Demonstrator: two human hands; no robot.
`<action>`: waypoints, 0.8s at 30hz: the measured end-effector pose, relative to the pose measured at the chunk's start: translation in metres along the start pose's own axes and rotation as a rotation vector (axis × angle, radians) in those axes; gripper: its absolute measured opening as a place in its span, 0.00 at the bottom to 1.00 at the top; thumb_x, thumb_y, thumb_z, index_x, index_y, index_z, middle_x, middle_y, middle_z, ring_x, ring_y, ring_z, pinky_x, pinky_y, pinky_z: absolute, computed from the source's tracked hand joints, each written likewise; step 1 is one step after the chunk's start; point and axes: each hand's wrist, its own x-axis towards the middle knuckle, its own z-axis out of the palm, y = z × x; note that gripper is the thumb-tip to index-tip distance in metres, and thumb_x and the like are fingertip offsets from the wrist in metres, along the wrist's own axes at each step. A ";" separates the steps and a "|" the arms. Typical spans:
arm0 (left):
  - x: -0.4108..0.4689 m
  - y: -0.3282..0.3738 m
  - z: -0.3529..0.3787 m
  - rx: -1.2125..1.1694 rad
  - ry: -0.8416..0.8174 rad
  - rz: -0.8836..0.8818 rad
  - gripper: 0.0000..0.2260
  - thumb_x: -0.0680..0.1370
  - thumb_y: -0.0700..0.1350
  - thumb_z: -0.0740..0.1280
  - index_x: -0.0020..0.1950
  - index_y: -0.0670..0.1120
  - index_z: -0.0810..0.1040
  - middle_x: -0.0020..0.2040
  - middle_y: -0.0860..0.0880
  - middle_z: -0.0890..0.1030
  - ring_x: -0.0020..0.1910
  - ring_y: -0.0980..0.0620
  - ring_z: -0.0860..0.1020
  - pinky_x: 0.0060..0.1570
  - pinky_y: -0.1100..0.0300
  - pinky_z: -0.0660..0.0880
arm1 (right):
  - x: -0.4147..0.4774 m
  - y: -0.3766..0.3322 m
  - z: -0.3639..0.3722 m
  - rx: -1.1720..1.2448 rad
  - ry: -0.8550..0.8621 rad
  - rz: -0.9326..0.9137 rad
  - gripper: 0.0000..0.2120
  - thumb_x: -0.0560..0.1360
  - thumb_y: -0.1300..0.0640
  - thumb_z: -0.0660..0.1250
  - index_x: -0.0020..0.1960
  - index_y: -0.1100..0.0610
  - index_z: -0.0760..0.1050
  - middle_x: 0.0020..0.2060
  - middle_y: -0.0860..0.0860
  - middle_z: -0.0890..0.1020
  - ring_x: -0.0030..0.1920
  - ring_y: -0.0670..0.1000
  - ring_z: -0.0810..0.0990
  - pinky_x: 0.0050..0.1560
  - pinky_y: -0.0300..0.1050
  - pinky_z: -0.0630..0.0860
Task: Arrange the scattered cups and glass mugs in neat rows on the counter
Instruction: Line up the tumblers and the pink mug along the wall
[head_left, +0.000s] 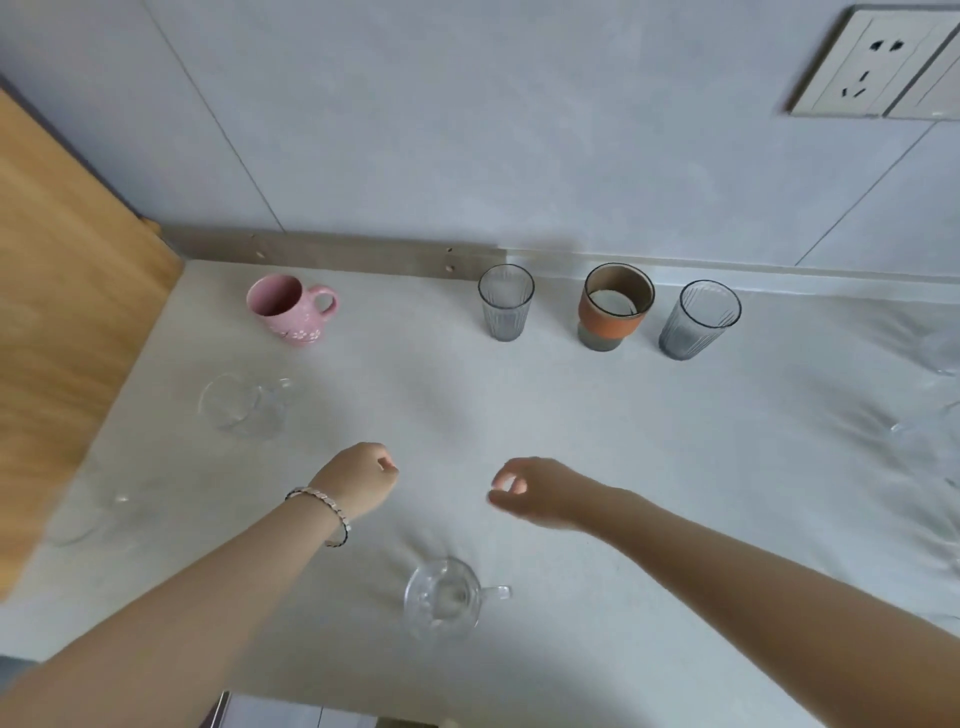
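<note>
Near the back wall a pink mug (287, 307) stands at the left. To its right stand a ribbed grey glass (505, 303), a brown cup with an orange sleeve (614, 307) and a second ribbed grey glass (700, 320). A clear glass mug (243, 405) sits at mid left and another clear glass mug (442, 597) stands near the front edge. My left hand (358, 478) hovers over the counter with fingers curled, holding nothing. My right hand (535, 491) hovers beside it, fingers loosely curled, empty.
The white counter (675, 467) meets a tiled wall behind, with a wall socket (872, 62) at the upper right. A wooden panel (57, 312) borders the left. Faint clear glassware (78, 514) shows at the far left and more clear glassware (935, 353) at the right edge.
</note>
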 end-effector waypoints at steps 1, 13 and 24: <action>-0.003 -0.011 -0.001 -0.008 0.002 -0.010 0.10 0.76 0.39 0.59 0.47 0.39 0.79 0.50 0.41 0.82 0.52 0.43 0.79 0.51 0.52 0.74 | 0.001 -0.013 0.014 -0.068 -0.056 -0.023 0.21 0.76 0.43 0.62 0.65 0.53 0.72 0.61 0.52 0.78 0.63 0.52 0.75 0.60 0.46 0.70; -0.014 -0.068 0.001 -0.038 -0.043 -0.001 0.13 0.75 0.40 0.59 0.30 0.47 0.67 0.29 0.50 0.71 0.33 0.48 0.69 0.32 0.60 0.63 | 0.004 -0.035 0.067 -0.259 -0.343 0.146 0.22 0.74 0.61 0.63 0.67 0.59 0.67 0.49 0.54 0.85 0.48 0.49 0.81 0.43 0.39 0.71; 0.005 -0.060 -0.007 -0.052 -0.111 0.044 0.07 0.75 0.41 0.58 0.42 0.46 0.74 0.43 0.50 0.77 0.45 0.49 0.76 0.47 0.57 0.72 | 0.052 -0.024 -0.009 0.237 0.332 0.245 0.17 0.77 0.62 0.57 0.64 0.59 0.72 0.29 0.51 0.76 0.33 0.49 0.73 0.31 0.37 0.66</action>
